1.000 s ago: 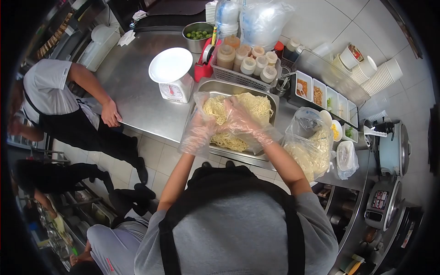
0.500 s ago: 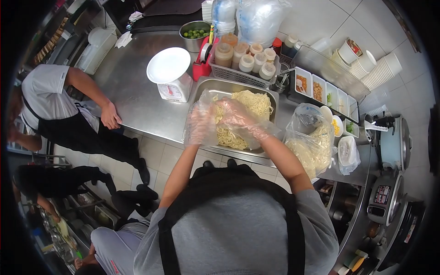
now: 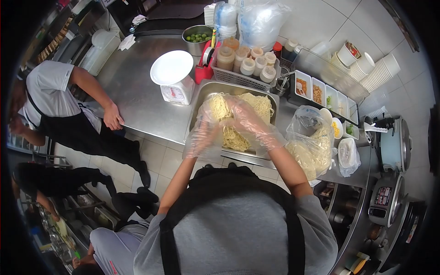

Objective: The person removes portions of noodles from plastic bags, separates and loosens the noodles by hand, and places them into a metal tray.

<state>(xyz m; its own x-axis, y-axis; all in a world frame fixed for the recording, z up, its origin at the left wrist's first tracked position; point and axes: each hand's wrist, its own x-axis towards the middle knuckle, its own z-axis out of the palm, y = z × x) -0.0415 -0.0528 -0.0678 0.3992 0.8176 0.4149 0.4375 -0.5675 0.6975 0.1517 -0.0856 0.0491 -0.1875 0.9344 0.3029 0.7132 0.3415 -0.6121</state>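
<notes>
Clear plastic gloves cover both of my hands over a steel tray (image 3: 198,101) of pale noodles. A bundle of noodles (image 3: 220,107) is cupped between my left hand (image 3: 207,129) and my right hand (image 3: 245,118). The fingers of both hands curve round the bundle, partly hidden by glove and noodles. More noodles (image 3: 260,106) lie in the tray behind my right hand, and another heap (image 3: 236,139) lies nearer to me. Left of the tray stands a white kitchen scale (image 3: 178,92) with a round white plate (image 3: 172,68) on top.
Behind the tray, a grey basket (image 3: 238,77) holds several sauce bottles. A clear bag of noodles (image 3: 309,146) sits to the right, near topping containers (image 3: 317,93). A pot of green limes (image 3: 196,36) stands at the back. A co-worker's hand (image 3: 112,117) rests on the counter edge.
My hands have gathered a bundle of noodles and lifted it, so it now shows between them. My left hand has turned to cup it from the side. The view has shifted slightly.
</notes>
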